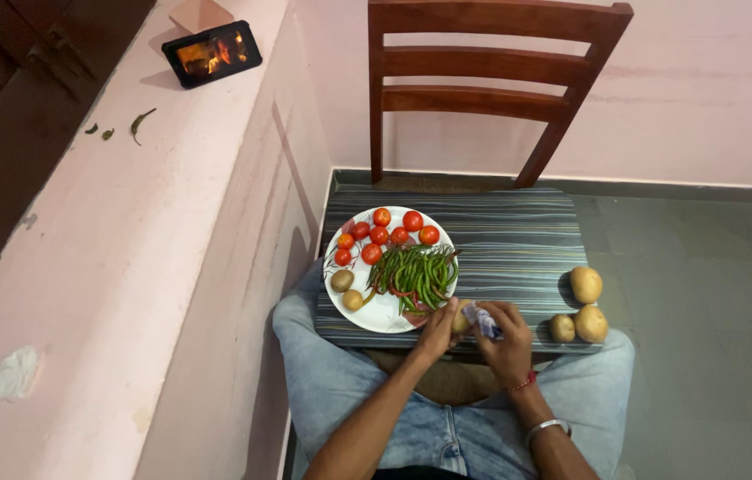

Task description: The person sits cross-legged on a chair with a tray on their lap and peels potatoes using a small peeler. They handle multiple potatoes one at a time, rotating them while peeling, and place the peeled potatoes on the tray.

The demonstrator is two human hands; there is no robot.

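My left hand point(436, 334) grips a small potato point(460, 318) at the near edge of the striped chair seat point(518, 240). My right hand point(505, 342) holds a small bluish peeler point(482, 320) against that potato. Just left of my hands stands a white plate point(380, 313) with several red tomatoes point(386, 233), a heap of green chillies point(416, 276) and two small potatoes point(346, 289). Three more potatoes point(582, 307) lie on the seat's right side.
The wooden chair's back point(491, 62) rises at the far side against a pink wall. A pink ledge point(118, 222) on the left carries a lit phone point(212, 53), a few green scraps and a crumpled white bag point(11, 373). Grey floor lies to the right.
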